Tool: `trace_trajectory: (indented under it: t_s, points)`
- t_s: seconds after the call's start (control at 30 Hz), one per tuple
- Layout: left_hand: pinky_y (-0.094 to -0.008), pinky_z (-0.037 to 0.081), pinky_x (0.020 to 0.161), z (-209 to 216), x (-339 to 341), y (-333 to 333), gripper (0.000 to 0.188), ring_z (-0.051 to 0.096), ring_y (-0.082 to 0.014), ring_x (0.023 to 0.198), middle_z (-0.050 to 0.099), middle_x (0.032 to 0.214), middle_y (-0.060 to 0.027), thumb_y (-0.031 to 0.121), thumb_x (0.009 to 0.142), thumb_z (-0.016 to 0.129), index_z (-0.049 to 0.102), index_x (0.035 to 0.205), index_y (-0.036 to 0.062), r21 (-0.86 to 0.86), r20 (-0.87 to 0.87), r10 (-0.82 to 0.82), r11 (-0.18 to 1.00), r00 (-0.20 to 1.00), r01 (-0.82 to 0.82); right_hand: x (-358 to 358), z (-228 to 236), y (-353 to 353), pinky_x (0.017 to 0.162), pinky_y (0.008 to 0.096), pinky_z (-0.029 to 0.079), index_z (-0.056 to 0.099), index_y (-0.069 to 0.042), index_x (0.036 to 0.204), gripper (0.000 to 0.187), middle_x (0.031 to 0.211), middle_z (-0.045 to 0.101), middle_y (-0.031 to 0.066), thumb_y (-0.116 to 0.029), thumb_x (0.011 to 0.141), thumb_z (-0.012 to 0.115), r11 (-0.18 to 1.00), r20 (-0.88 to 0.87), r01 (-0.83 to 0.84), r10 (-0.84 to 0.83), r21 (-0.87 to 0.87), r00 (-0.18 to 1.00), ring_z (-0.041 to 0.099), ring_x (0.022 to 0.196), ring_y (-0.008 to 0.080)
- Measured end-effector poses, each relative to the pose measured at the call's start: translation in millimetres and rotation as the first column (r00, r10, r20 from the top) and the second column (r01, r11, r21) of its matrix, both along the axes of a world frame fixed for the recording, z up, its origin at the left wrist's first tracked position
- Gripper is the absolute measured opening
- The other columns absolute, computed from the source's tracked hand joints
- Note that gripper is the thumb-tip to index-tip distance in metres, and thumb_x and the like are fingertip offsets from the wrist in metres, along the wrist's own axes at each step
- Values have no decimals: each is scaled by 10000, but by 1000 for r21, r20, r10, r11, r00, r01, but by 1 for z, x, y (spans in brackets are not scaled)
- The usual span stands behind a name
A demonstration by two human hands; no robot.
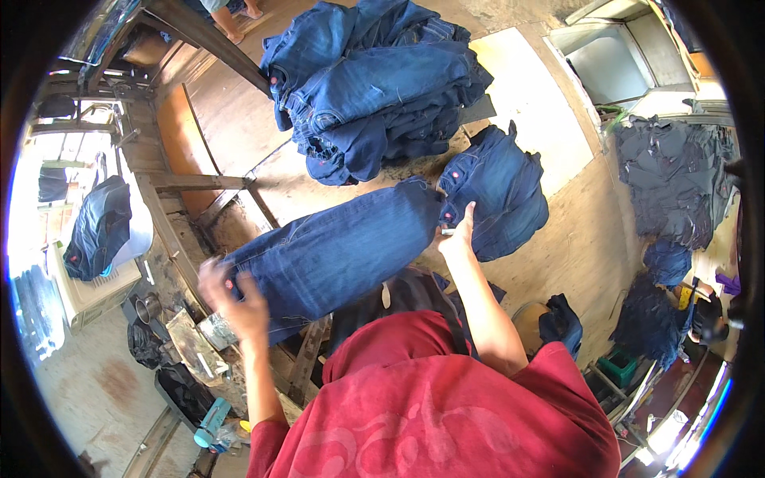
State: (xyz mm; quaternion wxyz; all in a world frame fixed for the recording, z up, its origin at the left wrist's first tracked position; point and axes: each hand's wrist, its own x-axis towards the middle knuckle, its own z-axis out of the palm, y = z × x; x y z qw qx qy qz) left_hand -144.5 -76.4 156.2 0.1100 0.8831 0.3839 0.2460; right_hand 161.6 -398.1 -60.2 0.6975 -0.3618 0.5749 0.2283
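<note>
A pair of dark blue jeans [335,251] stretches slantwise across my front, over the near edge of the work surface. At its left end, by a small reddish tag, is my left hand [237,299], smeared by motion; its grip is unclear. My right hand [456,233] is at the other end, thumb raised and fingers curled, with a small whitish item [448,231] at them that I cannot make out. Just beyond the right hand lies a smaller heap of blue jeans [502,191]. Farther off rises a big pile of jeans [374,88].
Wooden beams [155,223] run along the left side of the work surface. Dark garments [673,179] lie in stacks at the right. A green crate [617,366] stands low on the right, and a dark garment [100,227] hangs over a pale box on the left.
</note>
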Motion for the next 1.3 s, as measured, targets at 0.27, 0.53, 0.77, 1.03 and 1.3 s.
trace_trajectory:
  t_s: [0.27, 0.53, 0.77, 1.03, 1.3]
  points:
    - [-638, 141, 1365, -74, 155, -149, 922, 256, -343, 1683, 358, 1789, -116, 604, 923, 767, 475, 1676, 158, -372, -250, -819, 574, 516, 730, 120, 57, -52, 1100, 608, 563, 695, -47, 1333, 398, 1308, 754, 151, -202, 996, 839, 989, 525, 91, -15, -118, 851, 719, 1215, 357]
    - [-643, 111, 1367, -79, 199, -201, 1066, 187, -361, 1705, 294, 1807, -192, 543, 866, 828, 416, 1670, -21, -338, -200, -751, 656, 629, 675, 100, 241, -22, 760, 245, 474, 581, -149, 901, 306, 996, 714, -6, -21, 973, 850, 890, 914, 254, 314, -378, 258, 626, 876, 78]
    - [-636, 196, 1343, -108, 164, -225, 791, 292, -439, 1642, 418, 1703, -275, 385, 914, 730, 550, 1527, -81, -141, -397, -680, 709, 617, 690, -86, 236, 117, 656, 402, 591, 671, -106, 903, 120, 929, 784, 104, -78, 864, 781, 516, 264, 148, 639, -844, -723, 720, 706, 243]
    - [-587, 312, 1299, -112, 169, -226, 645, 440, -414, 1562, 542, 1604, -274, 368, 935, 748, 626, 1412, -49, -350, -288, -779, 627, 557, 696, -112, 220, 161, 724, 399, 631, 775, -75, 1033, 171, 955, 795, 156, -119, 869, 751, 131, 77, -28, 379, -991, -922, 777, 796, 307]
    - [-692, 275, 1289, -64, 107, -109, 656, 474, -373, 1558, 553, 1640, -150, 455, 871, 869, 714, 1417, 127, -283, -61, -393, 888, 918, 362, 73, 321, 48, 594, 317, 421, 558, -82, 769, 383, 689, 498, -38, -150, 948, 890, 252, 224, 136, 955, -958, -192, 447, 619, 93]
